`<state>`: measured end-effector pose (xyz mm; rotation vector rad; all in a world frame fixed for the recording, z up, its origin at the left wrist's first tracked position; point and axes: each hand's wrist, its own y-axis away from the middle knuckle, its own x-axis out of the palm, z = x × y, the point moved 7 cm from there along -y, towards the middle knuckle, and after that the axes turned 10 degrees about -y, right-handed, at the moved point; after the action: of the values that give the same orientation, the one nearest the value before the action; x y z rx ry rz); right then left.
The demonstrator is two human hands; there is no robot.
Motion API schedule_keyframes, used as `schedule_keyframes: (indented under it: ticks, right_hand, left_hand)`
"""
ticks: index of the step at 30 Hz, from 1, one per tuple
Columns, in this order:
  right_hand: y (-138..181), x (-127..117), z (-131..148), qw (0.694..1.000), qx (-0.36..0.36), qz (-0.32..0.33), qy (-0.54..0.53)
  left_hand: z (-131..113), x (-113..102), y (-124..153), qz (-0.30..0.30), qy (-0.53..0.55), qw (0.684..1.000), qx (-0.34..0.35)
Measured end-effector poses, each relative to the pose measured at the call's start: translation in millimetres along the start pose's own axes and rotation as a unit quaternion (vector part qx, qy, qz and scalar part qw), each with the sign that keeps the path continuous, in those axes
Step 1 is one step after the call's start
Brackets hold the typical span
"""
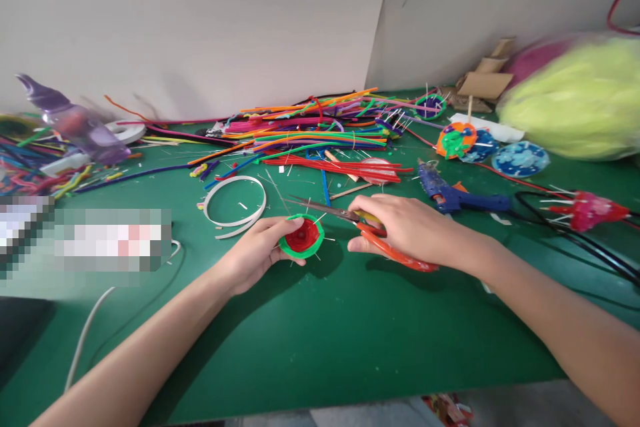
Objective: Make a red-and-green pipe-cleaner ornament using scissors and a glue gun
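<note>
Between the thumb and fingers of my left hand (pixel 267 247) is a small round craft piece (pixel 304 237), red inside with a green rim. Several thin white sticks poke out around its edge. My right hand (pixel 400 223) grips a pair of scissors (pixel 370 230) with orange and yellow handles. The blades point left, just above the craft piece's upper right side, near one of the white sticks. Whether the blades touch that stick I cannot tell.
Bundled pipe cleaners (pixel 320 140) lie along the back. A blue glue gun (pixel 455 199) rests at the right beside a spiky red piece (pixel 595 210). A coiled white strip (pixel 235 203) lies left of my hands. A purple bottle (pixel 75 120) and a yellow-green bag (pixel 575 100) stand farther out.
</note>
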<state>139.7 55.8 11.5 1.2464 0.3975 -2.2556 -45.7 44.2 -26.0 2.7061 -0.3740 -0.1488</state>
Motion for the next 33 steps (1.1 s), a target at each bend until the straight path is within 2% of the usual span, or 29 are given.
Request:
schedule_keyframes:
  ticks: [5,13,26,33]
  right_hand:
    - [1.3,1.6,-3.7,0.999,0.005,0.028,-0.044]
    - [1.2,-1.0,-4.5,0.996,0.009,0.031,-0.077]
    - [-1.4,0.7,-1.4,0.997,-0.002,0.022,-0.080]
    - [-1.5,-1.1,4.0,0.999,-0.020,0.005,-0.041]
  left_hand:
    - [0.8,0.5,-0.1,0.008,-0.002,1.000,0.002]
    - [-0.3,1.8,0.9,0.003,-0.002,1.000,-0.004]
    - [-0.1,2.1,1.4,0.006,-0.011,1.000,-0.002]
    - [-1.1,2.8,1.3,0.013,-0.006,1.000,-0.001]
